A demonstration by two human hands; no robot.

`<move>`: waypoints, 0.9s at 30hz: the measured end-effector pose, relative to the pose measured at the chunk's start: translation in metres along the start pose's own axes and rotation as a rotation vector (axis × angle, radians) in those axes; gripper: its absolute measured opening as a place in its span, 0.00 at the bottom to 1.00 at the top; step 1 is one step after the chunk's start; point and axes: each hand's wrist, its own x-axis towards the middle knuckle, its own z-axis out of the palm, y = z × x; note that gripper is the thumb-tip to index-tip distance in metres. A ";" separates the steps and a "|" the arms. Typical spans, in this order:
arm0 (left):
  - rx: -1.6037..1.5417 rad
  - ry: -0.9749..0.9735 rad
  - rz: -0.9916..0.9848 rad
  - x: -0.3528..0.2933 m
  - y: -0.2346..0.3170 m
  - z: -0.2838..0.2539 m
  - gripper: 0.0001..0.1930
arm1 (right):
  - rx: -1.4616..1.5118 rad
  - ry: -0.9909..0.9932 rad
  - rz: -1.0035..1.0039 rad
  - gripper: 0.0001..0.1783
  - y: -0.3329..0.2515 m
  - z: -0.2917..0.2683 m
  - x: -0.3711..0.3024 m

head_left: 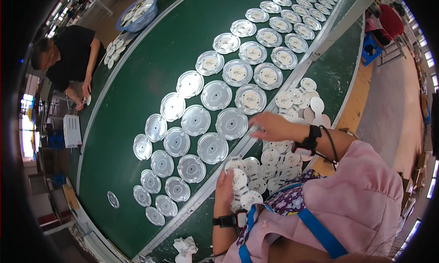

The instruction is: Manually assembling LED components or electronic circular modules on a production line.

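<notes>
My left hand is closed around a bunch of white round circuit boards, joined in pairs by narrow necks. Past the metal rail, my right hand reaches over the edge of the green table; its fingers are apart and nothing shows in them. Closest to its fingertips are a bare silver metal disc and a disc carrying a white round board. Bare discs fill the nearer rows. Farther up the rows, discs have a white board in their middle.
Loose white boards are heaped on the ledge beside me. A metal rail runs along the green table. One disc lies apart at left. Across the table sits a person near a blue basket. A crumpled white cloth lies nearby.
</notes>
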 end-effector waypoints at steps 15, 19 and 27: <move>0.040 -0.054 0.100 0.013 0.005 0.009 0.13 | -0.003 -0.154 -0.338 0.13 -0.040 0.035 -0.002; 0.089 -0.087 0.109 0.016 0.012 0.011 0.11 | 0.148 -0.211 -0.219 0.15 -0.055 0.026 0.004; -0.074 0.093 0.135 0.015 0.009 0.011 0.11 | 0.379 -0.030 0.147 0.12 -0.035 0.018 0.041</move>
